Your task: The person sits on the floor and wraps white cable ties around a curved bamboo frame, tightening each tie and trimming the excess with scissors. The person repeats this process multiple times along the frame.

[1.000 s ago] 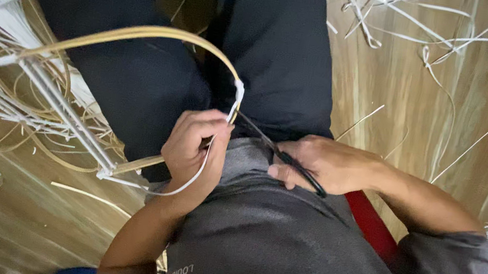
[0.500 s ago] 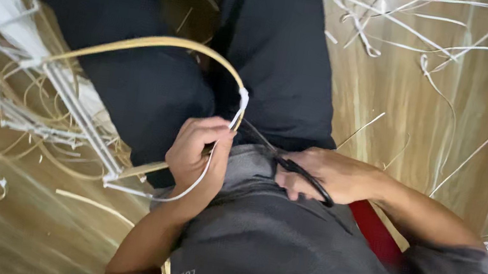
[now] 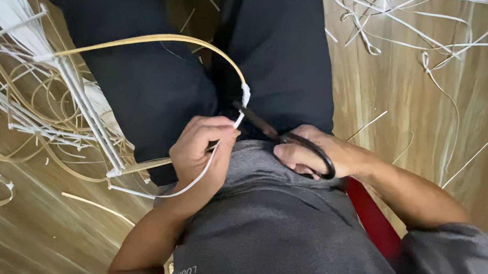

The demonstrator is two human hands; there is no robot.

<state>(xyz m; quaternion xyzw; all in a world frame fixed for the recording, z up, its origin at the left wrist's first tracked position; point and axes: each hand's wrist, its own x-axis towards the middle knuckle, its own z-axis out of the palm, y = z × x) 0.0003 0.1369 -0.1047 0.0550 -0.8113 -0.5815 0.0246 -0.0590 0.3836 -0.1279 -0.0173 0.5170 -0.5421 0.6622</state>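
Note:
My left hand [image 3: 203, 145] grips a curved tan cane strip [image 3: 162, 38] that arches up over my black-trousered left leg, together with a thin white binding strip [image 3: 185, 186] looping below the hand. White binding wraps the cane's bend near its right end. My right hand [image 3: 313, 151] holds black scissors [image 3: 270, 131], fingers through the handle loop, the blades pointing left toward the white wrap close to my left hand's fingertips.
I sit on a wooden floor [image 3: 405, 96]. A heap of tan cane loops and white strips [image 3: 24, 98] lies at the left. Loose thin strips [image 3: 427, 35] are scattered at the upper right. A red object [image 3: 373, 221] shows beside my right elbow.
My view has shifted slightly. My hands stay together at my lap; the scissors remain pointed at the white-wrapped cane bend.

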